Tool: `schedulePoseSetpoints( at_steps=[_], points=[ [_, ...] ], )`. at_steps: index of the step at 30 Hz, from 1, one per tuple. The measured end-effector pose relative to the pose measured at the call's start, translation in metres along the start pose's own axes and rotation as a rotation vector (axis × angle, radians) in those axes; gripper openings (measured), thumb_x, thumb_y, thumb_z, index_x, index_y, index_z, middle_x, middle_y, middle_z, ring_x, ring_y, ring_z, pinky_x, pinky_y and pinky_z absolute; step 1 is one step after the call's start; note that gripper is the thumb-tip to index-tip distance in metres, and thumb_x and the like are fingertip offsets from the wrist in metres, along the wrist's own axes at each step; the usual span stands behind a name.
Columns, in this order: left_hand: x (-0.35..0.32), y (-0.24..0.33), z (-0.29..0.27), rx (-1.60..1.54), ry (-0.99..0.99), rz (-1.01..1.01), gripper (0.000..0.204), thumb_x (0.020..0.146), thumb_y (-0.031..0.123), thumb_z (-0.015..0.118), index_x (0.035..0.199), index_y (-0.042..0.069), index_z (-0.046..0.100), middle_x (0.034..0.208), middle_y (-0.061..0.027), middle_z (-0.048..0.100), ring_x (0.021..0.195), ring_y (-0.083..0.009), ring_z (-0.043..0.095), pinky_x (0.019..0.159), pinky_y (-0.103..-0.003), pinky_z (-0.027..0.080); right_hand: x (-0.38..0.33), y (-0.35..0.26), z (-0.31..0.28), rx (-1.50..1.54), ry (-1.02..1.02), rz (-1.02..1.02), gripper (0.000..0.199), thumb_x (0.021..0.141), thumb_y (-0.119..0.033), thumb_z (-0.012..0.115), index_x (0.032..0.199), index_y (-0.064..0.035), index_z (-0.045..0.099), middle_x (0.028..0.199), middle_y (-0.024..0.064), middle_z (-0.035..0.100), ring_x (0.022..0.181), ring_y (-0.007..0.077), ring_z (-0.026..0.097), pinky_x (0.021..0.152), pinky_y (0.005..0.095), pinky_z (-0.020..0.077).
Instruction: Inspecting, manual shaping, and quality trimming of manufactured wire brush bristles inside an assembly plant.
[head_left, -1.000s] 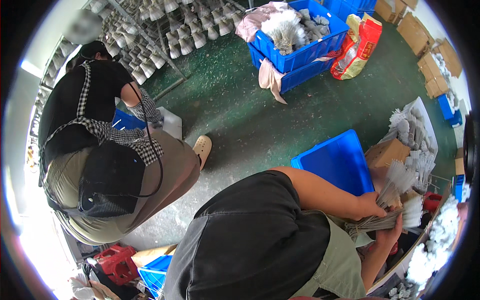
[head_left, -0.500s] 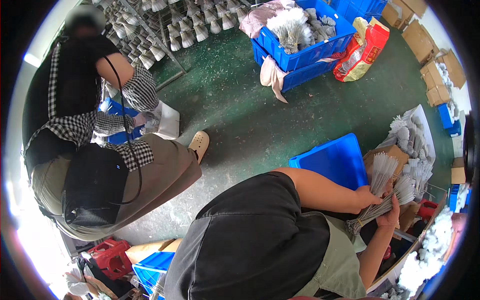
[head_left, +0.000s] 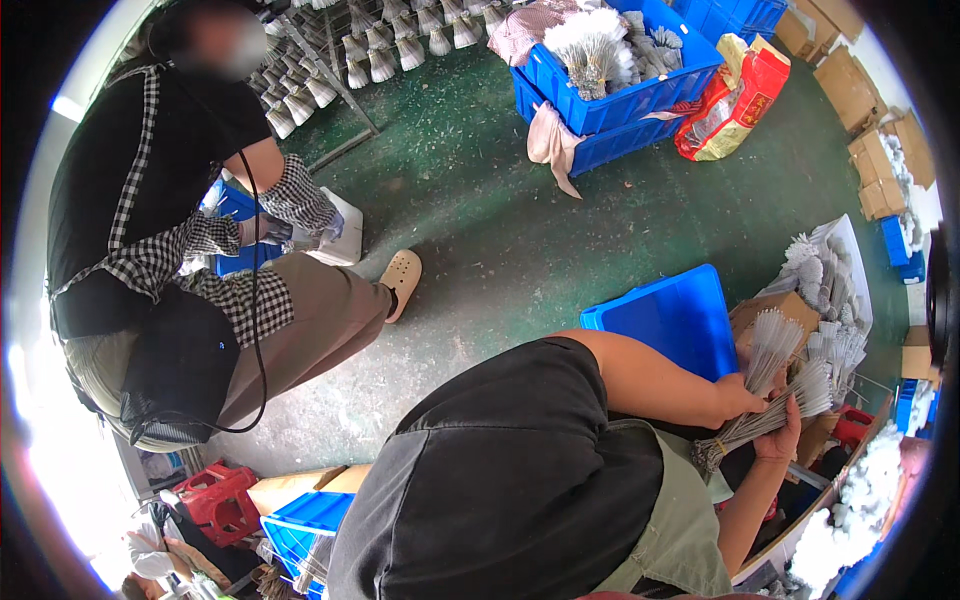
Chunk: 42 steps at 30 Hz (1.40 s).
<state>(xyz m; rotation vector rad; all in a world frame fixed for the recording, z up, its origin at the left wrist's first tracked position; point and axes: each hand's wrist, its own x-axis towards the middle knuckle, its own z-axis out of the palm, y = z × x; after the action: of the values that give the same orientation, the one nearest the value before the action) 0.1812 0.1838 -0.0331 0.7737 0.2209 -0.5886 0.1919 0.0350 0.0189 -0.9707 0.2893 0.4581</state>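
Observation:
My left hand (head_left: 740,396) grips an upright bundle of thin pale stems (head_left: 774,346) near its lower end. In my right hand (head_left: 780,436) lies a second, slanted bundle of thin stems (head_left: 735,432), its pale tips fanning out to the upper right and its darker ends gathered at the lower left. The two bundles touch or cross between my hands, and some of my left fingers are hidden behind the stems.
A blue crate (head_left: 668,318) stands beyond my left forearm. White containers with more pale bundles (head_left: 825,285) lie to the right. Another person (head_left: 190,250) bends over a white box (head_left: 343,228) at left. Stacked blue crates (head_left: 610,105) and a red bag (head_left: 735,100) stand at the back.
The upright bundle in my left hand tips slightly to the right. The other person has shifted, raising the head and moving both hands at the white box.

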Motion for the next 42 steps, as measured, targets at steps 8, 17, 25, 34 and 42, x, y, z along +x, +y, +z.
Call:
schedulePoseSetpoints(
  at_steps=[8, 17, 25, 34, 42],
  points=[
    [-0.008, 0.008, -0.003, 0.031, -0.023, 0.026, 0.036, 0.075, 0.011, 0.068, 0.108, -0.001, 0.058, 0.095, -0.0119, 0.063, 0.086, -0.0207, 0.06, 0.078, -0.033, 0.047, 0.003, 0.004, -0.006, -0.016, 0.04, -0.02, 0.022, 0.087, -0.022, 0.058, 0.102, -0.0057, 0.057, 0.092, 0.0083, 0.063, 0.081, 0.0229, 0.062, 0.075, 0.0399, 0.051],
    [-0.008, 0.008, 0.001, -0.002, -0.105, -0.004, 0.037, 0.075, 0.007, 0.067, 0.11, -0.002, 0.057, 0.096, -0.0125, 0.062, 0.087, -0.0208, 0.061, 0.077, -0.034, 0.048, -0.008, 0.006, -0.015, 0.013, 0.019, -0.103, 0.024, 0.087, -0.022, 0.058, 0.104, -0.0057, 0.056, 0.094, 0.0087, 0.063, 0.083, 0.0215, 0.06, 0.078, 0.037, 0.0487],
    [-0.015, 0.021, 0.016, -0.074, -0.305, -0.047, 0.039, 0.075, 0.006, 0.07, 0.11, 0.001, 0.055, 0.1, -0.0102, 0.06, 0.092, -0.0193, 0.059, 0.08, -0.034, 0.047, -0.029, 0.004, -0.014, 0.067, -0.006, -0.221, 0.029, 0.085, -0.023, 0.059, 0.109, -0.0052, 0.057, 0.1, 0.0102, 0.063, 0.088, 0.0229, 0.059, 0.082, 0.038, 0.0474],
    [-0.02, 0.021, 0.045, 0.25, -0.331, 0.041, 0.047, 0.073, 0.018, 0.076, 0.11, -0.001, 0.054, 0.104, -0.0116, 0.06, 0.095, -0.0198, 0.058, 0.084, -0.033, 0.046, -0.065, 0.003, -0.031, 0.124, -0.017, -0.428, 0.04, 0.084, -0.027, 0.06, 0.115, -0.0024, 0.054, 0.108, 0.0127, 0.06, 0.1, 0.0241, 0.055, 0.094, 0.0396, 0.0408],
    [-0.02, -0.003, 0.066, 0.376, -0.423, 0.163, 0.052, 0.075, 0.023, 0.073, 0.115, -0.003, 0.052, 0.107, -0.0139, 0.06, 0.1, -0.0197, 0.057, 0.087, -0.033, 0.044, -0.098, 0.008, -0.032, 0.101, 0.022, -0.563, 0.047, 0.081, -0.033, 0.061, 0.115, -0.0024, 0.049, 0.11, 0.0094, 0.053, 0.106, 0.0232, 0.049, 0.097, 0.0387, 0.0359]
  ],
)
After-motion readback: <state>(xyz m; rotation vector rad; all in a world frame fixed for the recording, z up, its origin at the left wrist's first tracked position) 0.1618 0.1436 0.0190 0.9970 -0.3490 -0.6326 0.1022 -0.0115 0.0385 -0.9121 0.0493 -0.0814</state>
